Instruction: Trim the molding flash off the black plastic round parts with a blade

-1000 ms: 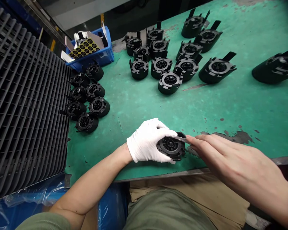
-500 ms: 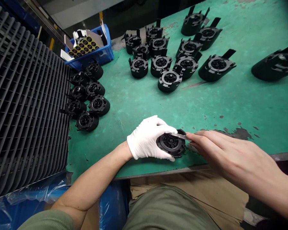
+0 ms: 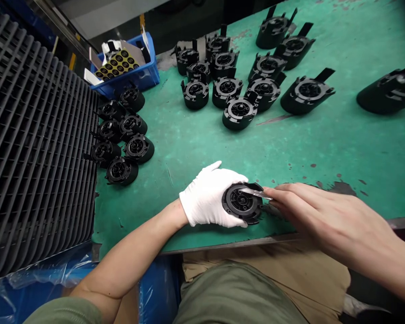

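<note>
My left hand (image 3: pixel 213 194), in a white glove, grips a round black plastic housing (image 3: pixel 242 208) at the table's front edge. Its thumb and fingers wrap the left side of the rim, and the open face with ribs and rings points up. Bare, my right hand (image 3: pixel 307 211) pinches a thin metal tool like tweezers (image 3: pixel 256 193). The tool's tip reaches over the upper part of the housing's face; whether it touches, I cannot tell. The far ends of my right fingers are partly hidden.
Several similar black housings (image 3: pixel 239 112) stand in groups on the green table (image 3: pixel 175 148), at the back and at the left (image 3: pixel 122 170). A blue bin (image 3: pixel 145 74) holds a sheet of round stickers (image 3: pixel 119 64). Stacked dark grey slatted trays (image 3: pixel 37 148) rise along the left edge.
The tool's tip has shifted slightly lower over the housing's face. My left thumb and fingers have moved back from the tip toward the rim. The housing stays nearly in place.
</note>
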{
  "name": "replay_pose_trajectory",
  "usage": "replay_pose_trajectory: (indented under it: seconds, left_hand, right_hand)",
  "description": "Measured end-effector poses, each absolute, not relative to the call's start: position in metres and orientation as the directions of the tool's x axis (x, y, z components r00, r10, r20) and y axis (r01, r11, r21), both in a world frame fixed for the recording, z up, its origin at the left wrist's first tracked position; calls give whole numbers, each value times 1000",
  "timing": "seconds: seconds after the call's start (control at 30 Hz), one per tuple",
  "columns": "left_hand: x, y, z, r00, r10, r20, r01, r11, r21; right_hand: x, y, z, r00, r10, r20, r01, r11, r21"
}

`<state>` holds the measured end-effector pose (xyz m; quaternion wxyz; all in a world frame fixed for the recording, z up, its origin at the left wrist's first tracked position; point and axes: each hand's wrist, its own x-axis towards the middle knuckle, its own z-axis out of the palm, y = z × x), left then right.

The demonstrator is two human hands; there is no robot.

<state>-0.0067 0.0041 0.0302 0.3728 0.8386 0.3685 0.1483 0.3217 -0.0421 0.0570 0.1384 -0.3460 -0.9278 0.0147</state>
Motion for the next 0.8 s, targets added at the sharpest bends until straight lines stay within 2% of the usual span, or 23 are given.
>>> replay_pose_trajectory:
  seconds: [0.23, 0.4, 0.63, 0.8]
  left_hand:
    - [-6, 4, 30, 675, 737, -8, 498, -448, 742]
    - [-6, 4, 28, 684, 729, -22, 500, -446, 742]
    - [-8, 3, 25, 687, 726, -10, 498, -462, 733]
    - [-6, 4, 29, 693, 721, 6, 491, -478, 728]
  right_hand:
    - [313, -46, 57, -658, 695, 289, 666, 717, -206]
    - [311, -49, 58, -651, 690, 316, 658, 721, -219]
    - [315, -46, 59, -688, 652, 319, 644, 751, -144]
    - [315, -47, 70, -752, 593, 286, 621, 783, 8]
